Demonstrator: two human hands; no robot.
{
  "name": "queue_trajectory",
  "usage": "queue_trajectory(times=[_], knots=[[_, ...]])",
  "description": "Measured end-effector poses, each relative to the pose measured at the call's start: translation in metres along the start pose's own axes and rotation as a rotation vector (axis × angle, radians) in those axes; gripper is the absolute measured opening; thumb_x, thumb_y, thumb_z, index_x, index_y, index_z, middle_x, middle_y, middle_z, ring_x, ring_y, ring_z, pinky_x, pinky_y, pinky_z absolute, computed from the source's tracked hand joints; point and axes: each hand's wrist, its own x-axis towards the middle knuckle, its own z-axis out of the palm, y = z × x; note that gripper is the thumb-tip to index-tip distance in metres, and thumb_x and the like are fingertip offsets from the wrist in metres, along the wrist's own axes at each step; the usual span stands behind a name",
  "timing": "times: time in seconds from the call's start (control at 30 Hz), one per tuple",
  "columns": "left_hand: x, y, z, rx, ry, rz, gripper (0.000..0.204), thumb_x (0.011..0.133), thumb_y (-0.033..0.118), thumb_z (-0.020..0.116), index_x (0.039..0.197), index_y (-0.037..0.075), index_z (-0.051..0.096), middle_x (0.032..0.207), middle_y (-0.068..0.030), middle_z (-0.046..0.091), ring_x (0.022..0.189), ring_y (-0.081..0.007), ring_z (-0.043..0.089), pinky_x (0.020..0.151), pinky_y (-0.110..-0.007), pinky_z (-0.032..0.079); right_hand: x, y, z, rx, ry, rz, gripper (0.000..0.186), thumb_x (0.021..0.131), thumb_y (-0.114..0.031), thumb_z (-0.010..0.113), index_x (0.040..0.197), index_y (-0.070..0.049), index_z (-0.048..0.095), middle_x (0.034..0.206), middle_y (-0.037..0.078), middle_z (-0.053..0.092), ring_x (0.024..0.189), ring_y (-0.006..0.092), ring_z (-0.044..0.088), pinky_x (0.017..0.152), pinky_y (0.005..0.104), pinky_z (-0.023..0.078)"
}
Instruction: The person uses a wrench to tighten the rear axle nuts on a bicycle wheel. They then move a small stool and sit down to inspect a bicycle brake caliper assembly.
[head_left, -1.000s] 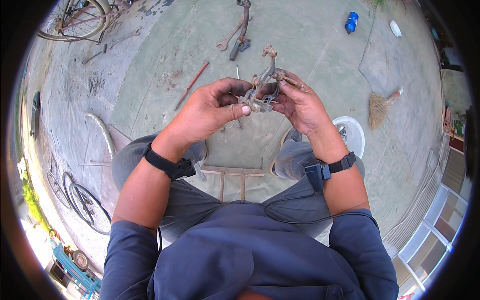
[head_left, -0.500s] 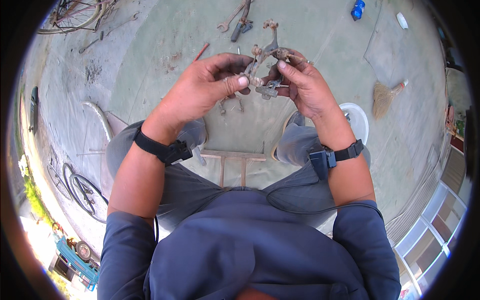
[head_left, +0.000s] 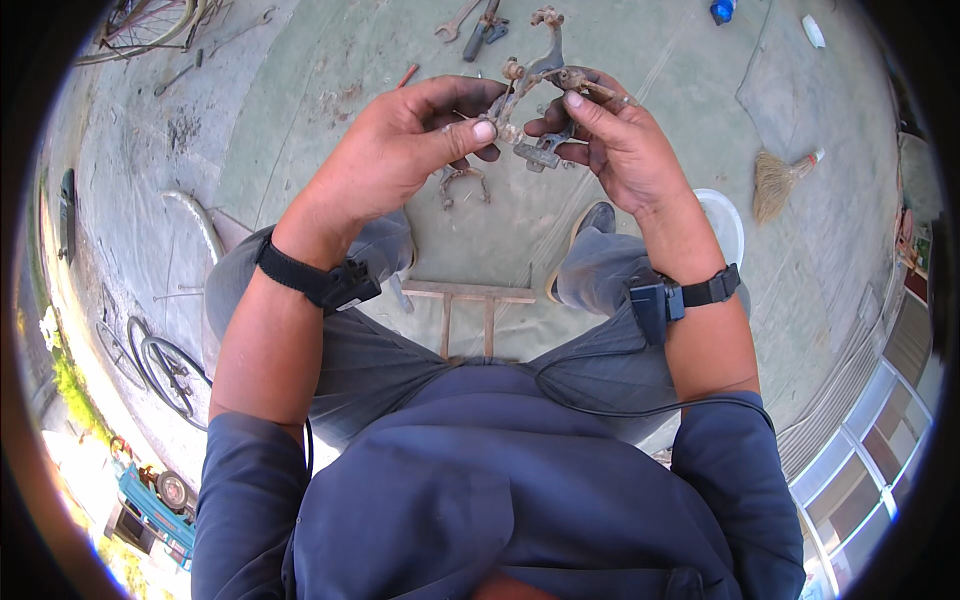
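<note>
I hold a rusty metal brake part [head_left: 535,75] with both hands, raised in front of me above the concrete floor [head_left: 300,120]. My left hand [head_left: 400,150] is closed on its left side, the thumb and the first finger pinching a small round piece, and the other fingers curl under it. My right hand [head_left: 620,150] is closed on the right side of the same part, the thumb presses on the top and the fingers wrap below, where a small block of the part sticks out. One curved arm of the part stands up over my fingers, toward the top of the view. On each wrist I wear a black band [head_left: 320,282]. I sit with my knees apart, and between my legs a small wooden frame [head_left: 468,305] lies on the floor. Under my hands, on the floor, there is another small rusty piece [head_left: 462,180]. Further away from me, near the top edge, some old tools [head_left: 475,25] lie together. On my right side there is a white round bowl [head_left: 725,220], partly hidden behind my forearm, and near it a short broom [head_left: 780,180]. A blue bottle [head_left: 722,10] is at the top edge. On my left side a bicycle wheel [head_left: 165,370] lies on the ground, well apart from my hands
</note>
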Motion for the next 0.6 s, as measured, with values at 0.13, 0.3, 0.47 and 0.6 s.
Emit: queue_trajectory(times=[0.13,0.3,0.47,0.6], knots=[[-0.0012,0.0014,0.0006,0.007,0.004,-0.011,0.041,0.097,0.020,0.067,0.131,-0.002,0.060,0.106,-0.0058,0.069,0.093,-0.0155,0.066,0.076,-0.029,0.049,0.0005,0.0011,-0.0001,-0.006,0.005,-0.006,0.028,0.099,-0.023,0.064,0.123,-0.011,0.059,0.094,0.007,0.072,0.093,0.0195,0.070,0.075,0.0321,0.053],[-0.0004,0.0025,-0.0009,-0.002,-0.020,-0.024,0.045,0.096,0.019,0.069,0.133,-0.004,0.057,0.110,-0.0076,0.069,0.096,-0.0142,0.066,0.080,-0.029,0.053,0.0017,0.0031,-0.0006,-0.007,0.009,-0.010,0.028,0.098,-0.023,0.065,0.123,-0.011,0.059,0.095,0.006,0.072,0.093,0.0193,0.070,0.075,0.0322,0.053],[-0.0001,0.0014,0.0000,0.000,-0.016,-0.033,0.046,0.096,0.021,0.069,0.133,-0.004,0.057,0.108,-0.0072,0.069,0.095,-0.0135,0.066,0.080,-0.029,0.053,0.0019,0.0030,-0.0006,-0.023,0.007,-0.008,0.028,0.098,-0.023,0.066,0.122,-0.010,0.059,0.097,0.006,0.072,0.093,0.0191,0.071,0.077,0.0329,0.053],[0.0000,0.0012,0.0002,0.012,-0.017,-0.038,0.048,0.096,0.022,0.070,0.133,-0.004,0.057,0.108,-0.0074,0.069,0.095,-0.0132,0.066,0.080,-0.029,0.053,0.0014,0.0026,-0.0007,-0.026,-0.001,0.002,0.029,0.098,-0.024,0.066,0.122,-0.010,0.059,0.100,0.006,0.072,0.094,0.0188,0.071,0.078,0.0339,0.054]])
